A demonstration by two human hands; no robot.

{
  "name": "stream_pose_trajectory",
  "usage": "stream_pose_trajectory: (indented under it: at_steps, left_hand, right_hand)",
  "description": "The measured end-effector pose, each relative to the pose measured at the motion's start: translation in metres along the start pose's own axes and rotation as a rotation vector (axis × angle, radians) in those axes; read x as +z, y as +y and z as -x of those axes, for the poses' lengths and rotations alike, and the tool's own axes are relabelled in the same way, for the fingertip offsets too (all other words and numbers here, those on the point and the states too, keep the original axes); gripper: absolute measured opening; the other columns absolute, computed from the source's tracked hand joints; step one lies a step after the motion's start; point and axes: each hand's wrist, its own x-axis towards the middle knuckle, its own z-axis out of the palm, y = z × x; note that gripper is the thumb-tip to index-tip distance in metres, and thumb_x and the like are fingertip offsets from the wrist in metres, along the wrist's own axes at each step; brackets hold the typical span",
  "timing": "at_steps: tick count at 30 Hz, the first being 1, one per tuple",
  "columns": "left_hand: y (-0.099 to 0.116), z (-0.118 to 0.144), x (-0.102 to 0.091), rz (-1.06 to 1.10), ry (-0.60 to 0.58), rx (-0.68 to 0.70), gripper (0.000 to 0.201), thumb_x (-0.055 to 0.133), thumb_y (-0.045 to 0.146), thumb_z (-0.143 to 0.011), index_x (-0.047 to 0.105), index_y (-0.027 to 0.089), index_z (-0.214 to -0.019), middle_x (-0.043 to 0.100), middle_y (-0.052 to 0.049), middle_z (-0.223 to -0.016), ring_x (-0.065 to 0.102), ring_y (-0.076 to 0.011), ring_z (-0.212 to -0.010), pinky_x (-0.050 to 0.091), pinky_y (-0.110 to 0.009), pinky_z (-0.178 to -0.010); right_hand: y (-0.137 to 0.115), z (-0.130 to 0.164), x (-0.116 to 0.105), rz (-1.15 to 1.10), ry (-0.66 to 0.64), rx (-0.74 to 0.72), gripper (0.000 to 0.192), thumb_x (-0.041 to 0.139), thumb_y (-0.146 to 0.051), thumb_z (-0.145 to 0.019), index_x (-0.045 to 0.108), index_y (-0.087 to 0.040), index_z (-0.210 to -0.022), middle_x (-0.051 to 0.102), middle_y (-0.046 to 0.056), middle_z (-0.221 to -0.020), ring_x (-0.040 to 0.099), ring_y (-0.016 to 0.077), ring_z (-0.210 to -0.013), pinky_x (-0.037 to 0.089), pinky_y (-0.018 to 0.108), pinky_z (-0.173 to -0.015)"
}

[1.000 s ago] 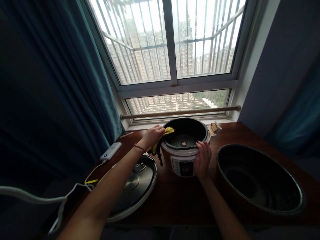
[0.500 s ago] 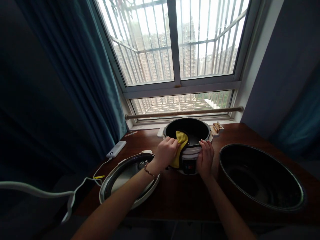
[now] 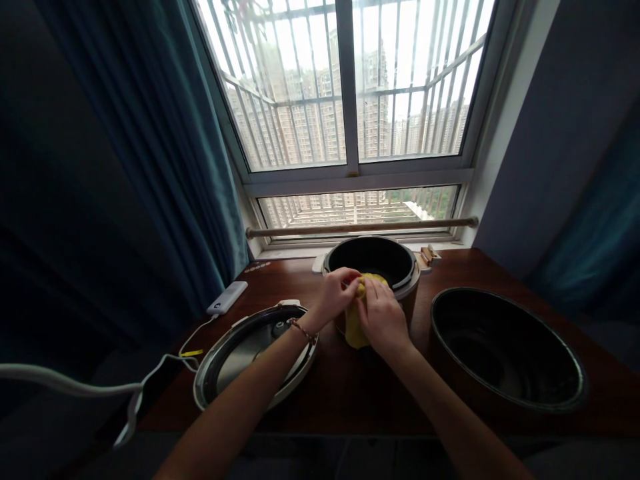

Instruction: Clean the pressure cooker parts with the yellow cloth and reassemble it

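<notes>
A white pressure cooker with a dark open cavity stands on the wooden table by the window. In front of its near wall both hands meet on a yellow cloth. My left hand pinches the cloth's top edge; a bead bracelet circles that wrist. My right hand grips the same cloth from the right and covers most of it. The cooker's control panel is hidden behind the hands and cloth.
The cooker's lid lies upside down at the left. A large dark inner pot sits at the right. A white power bank with a cable lies near the blue curtain. A wooden rod runs along the sill.
My left hand brought the yellow cloth off the cooker's rim to its front. My right hand left the cooker's side and took hold of the cloth too.
</notes>
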Motion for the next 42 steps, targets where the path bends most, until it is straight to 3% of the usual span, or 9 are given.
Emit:
stream_pose_trajectory:
  at_steps: [4,8,11,14,19,22,29,34,42]
  left_hand:
    - [-0.042,-0.026,-0.01,-0.189,0.323,-0.238,0.03,0.048,0.017,-0.079,0.056,0.014,-0.108,0.059,-0.012,-0.112,0.054,-0.0222,-0.105,0.043,-0.036,-0.092]
    - [-0.083,-0.049,-0.008,-0.25,0.238,-0.334,0.031,0.049,0.021,-0.08,0.058,0.01,-0.107,0.059,-0.017,-0.114,0.051,-0.0262,-0.112,0.038,-0.039,-0.096]
    - [-0.103,-0.051,-0.001,-0.223,0.178,-0.35,0.025,0.049,0.022,-0.08,0.063,0.014,-0.099,0.065,-0.012,-0.104,0.058,-0.0232,-0.101,0.043,-0.035,-0.089]
    - [-0.114,-0.045,0.005,-0.195,0.171,-0.371,0.027,0.046,0.023,-0.081,0.062,0.017,-0.102,0.065,-0.008,-0.107,0.059,-0.0199,-0.098,0.044,-0.032,-0.087]
    - [-0.122,-0.041,0.007,-0.171,0.192,-0.385,0.032,0.048,0.025,-0.08,0.061,0.018,-0.108,0.064,-0.006,-0.113,0.057,-0.0202,-0.104,0.042,-0.032,-0.09]
    - [-0.122,-0.041,0.007,-0.162,0.201,-0.393,0.032,0.051,0.028,-0.079,0.061,0.02,-0.109,0.064,-0.005,-0.113,0.057,-0.0214,-0.105,0.043,-0.034,-0.09]
    - [-0.123,-0.041,0.008,-0.145,0.219,-0.396,0.032,0.052,0.028,-0.079,0.061,0.022,-0.108,0.065,-0.005,-0.111,0.057,-0.0227,-0.104,0.043,-0.036,-0.089]
    - [-0.121,-0.041,0.008,-0.151,0.228,-0.403,0.033,0.049,0.026,-0.078,0.061,0.021,-0.109,0.063,-0.005,-0.114,0.057,-0.0219,-0.106,0.042,-0.035,-0.09]
    - [-0.117,-0.041,0.006,-0.16,0.223,-0.418,0.032,0.049,0.025,-0.078,0.061,0.022,-0.108,0.065,-0.004,-0.112,0.058,-0.0218,-0.105,0.043,-0.033,-0.088]
  right_hand:
    - [-0.006,-0.021,0.008,0.208,-0.119,-0.025,0.032,0.04,-0.034,-0.089,0.063,-0.012,-0.087,0.06,0.015,-0.087,0.055,0.0265,-0.084,0.04,0.042,-0.079]
    - [-0.001,-0.032,0.015,0.286,-0.22,-0.123,0.037,0.032,-0.03,-0.092,0.061,-0.011,-0.081,0.058,0.015,-0.08,0.054,0.0248,-0.075,0.037,0.035,-0.062]
    - [0.017,-0.03,0.008,0.309,-0.232,-0.199,0.034,0.033,-0.03,-0.092,0.061,-0.012,-0.082,0.059,0.014,-0.081,0.054,0.0244,-0.076,0.036,0.034,-0.063]
    - [0.044,-0.029,-0.007,0.335,-0.276,-0.275,0.034,0.032,-0.028,-0.093,0.061,-0.015,-0.081,0.06,0.011,-0.082,0.054,0.0222,-0.078,0.036,0.033,-0.067]
    - [0.089,-0.046,-0.02,0.298,-0.437,-0.297,0.039,0.03,-0.029,-0.094,0.062,-0.016,-0.078,0.061,0.008,-0.082,0.057,0.0187,-0.08,0.038,0.028,-0.069]
    - [0.115,-0.068,-0.014,0.241,-0.538,-0.308,0.038,0.033,-0.027,-0.093,0.063,-0.014,-0.072,0.063,0.008,-0.078,0.06,0.0155,-0.074,0.039,0.024,-0.067]
    - [0.169,-0.127,0.006,0.168,-0.603,-0.473,0.035,0.043,-0.027,-0.089,0.064,-0.01,-0.066,0.06,0.004,-0.071,0.056,0.0088,-0.064,0.04,0.021,-0.068]
    - [0.182,-0.161,0.023,0.266,-0.656,-0.683,0.015,0.055,-0.017,-0.08,0.064,-0.013,-0.068,0.062,0.007,-0.079,0.054,0.0147,-0.075,0.04,0.027,-0.078]
    - [0.18,-0.198,0.06,0.427,-0.613,-0.906,0.027,0.04,-0.016,-0.087,0.065,-0.009,-0.084,0.059,0.014,-0.094,0.05,0.0188,-0.086,0.039,0.03,-0.076]
